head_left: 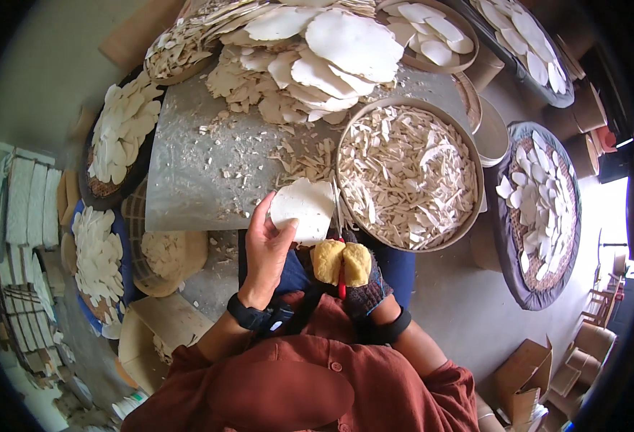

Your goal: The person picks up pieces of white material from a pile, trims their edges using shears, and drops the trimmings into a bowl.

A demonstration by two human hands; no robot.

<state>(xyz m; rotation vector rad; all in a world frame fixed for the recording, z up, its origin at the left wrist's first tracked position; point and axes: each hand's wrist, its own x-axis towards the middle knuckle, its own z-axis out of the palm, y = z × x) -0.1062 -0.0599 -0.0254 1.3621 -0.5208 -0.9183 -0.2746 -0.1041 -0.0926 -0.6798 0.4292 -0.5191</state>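
Between thumb and fingers, my bare left hand [265, 248] holds a thin, flat, off-white slice [302, 209], perhaps of dried root. Its right edge is cut straight. My right hand [369, 294], in a dark knitted glove, grips red-handled scissors [342, 277] with yellow foam padding [356, 265] around the handles. The blades point away from me along the slice's right edge; whether they touch it I cannot tell. Just beyond, cut strips [306, 162] lie on the metal table. A round tray [340, 155] full of pale strips stands right of the blades.
A tall pile of large slices [310, 61] covers the table's far side. Round trays of slices stand around it, one at left [126, 129] and one at right [540, 209]. A wicker basket [144, 252] and cardboard box [162, 317] sit at my left.
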